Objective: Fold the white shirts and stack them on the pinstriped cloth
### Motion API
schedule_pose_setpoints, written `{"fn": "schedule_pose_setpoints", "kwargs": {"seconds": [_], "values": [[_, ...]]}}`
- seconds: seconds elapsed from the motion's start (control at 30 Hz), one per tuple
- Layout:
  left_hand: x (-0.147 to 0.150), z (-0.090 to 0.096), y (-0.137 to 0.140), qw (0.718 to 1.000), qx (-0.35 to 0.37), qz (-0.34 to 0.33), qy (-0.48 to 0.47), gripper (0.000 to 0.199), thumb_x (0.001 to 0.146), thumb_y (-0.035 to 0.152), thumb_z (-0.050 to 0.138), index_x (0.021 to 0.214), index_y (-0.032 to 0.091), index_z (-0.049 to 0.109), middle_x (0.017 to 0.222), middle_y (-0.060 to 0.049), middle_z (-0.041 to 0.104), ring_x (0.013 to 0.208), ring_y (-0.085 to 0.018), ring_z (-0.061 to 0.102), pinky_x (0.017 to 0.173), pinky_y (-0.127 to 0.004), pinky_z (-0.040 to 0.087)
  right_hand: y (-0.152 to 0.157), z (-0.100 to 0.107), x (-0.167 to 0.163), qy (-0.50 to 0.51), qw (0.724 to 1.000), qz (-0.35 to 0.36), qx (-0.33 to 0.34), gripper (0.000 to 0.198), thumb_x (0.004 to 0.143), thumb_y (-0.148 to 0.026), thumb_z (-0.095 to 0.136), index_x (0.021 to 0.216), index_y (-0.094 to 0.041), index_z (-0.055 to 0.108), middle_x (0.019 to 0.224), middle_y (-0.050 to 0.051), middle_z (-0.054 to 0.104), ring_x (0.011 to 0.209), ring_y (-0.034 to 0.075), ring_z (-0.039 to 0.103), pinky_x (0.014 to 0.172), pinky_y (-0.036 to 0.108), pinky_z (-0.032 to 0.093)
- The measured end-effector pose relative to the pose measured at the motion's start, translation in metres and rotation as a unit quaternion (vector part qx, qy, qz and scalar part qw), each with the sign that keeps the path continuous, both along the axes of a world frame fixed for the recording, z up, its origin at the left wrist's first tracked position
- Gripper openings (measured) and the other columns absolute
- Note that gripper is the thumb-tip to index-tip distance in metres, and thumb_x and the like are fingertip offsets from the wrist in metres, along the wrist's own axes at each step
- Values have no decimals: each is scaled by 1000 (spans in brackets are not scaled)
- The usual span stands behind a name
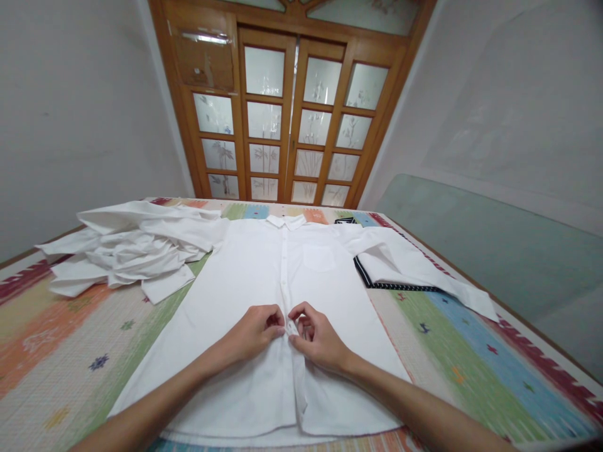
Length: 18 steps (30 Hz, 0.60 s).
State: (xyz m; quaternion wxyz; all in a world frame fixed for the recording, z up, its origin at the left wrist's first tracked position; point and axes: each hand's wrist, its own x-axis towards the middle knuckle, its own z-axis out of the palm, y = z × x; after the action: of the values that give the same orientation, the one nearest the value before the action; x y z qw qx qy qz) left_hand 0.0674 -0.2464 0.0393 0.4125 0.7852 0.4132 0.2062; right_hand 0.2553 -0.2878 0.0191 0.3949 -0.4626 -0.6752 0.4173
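Note:
A white button-up shirt (245,276) lies spread flat, front side up, its collar (286,221) pointing away from me. Its front edges meet down the middle, buttoned in the upper part and parted near the hem. Just below mid-length, my left hand (261,325) pinches one front edge between thumb and fingers. Close beside it, my right hand (318,336) pinches the other edge, slightly lifted. The small button between the fingertips is too hidden to make out clearly.
A heap of crumpled white garments (136,245) lies at the left. Under the shirt's right sleeve sits a dark-edged folded item (400,287). A patterned, striped cloth (466,339) covers the surface. Beyond stand wooden glazed doors (287,125); a pale green panel (494,251) runs along the right.

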Motion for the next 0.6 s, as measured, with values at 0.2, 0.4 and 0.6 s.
{"fn": "schedule_pose_setpoints", "kwargs": {"seconds": [0.2,0.4,0.6], "values": [[1,-8,1,983,-145,16,-109,18,74,34,63,77,17,59,58,5,58,43,-10,56,45,-22,42,1,-4,0,50,999,8,-15,20,86,-36,61,96,-21,53,70,-5,53,55,9,49,51,20,37],[1,-11,6,954,-231,47,-184,25,61,24,72,79,16,56,58,5,61,47,-12,61,49,-23,46,3,-4,-1,8,1000,-7,22,12,88,-31,59,91,-20,60,72,-3,58,58,10,51,56,23,40],[0,-6,5,933,-280,79,-211,28,56,20,72,76,17,53,54,4,63,47,-11,59,50,-22,43,4,-2,0,-46,996,-17,69,7,83,-25,64,86,-19,68,77,-1,61,64,11,51,62,24,41]]}}
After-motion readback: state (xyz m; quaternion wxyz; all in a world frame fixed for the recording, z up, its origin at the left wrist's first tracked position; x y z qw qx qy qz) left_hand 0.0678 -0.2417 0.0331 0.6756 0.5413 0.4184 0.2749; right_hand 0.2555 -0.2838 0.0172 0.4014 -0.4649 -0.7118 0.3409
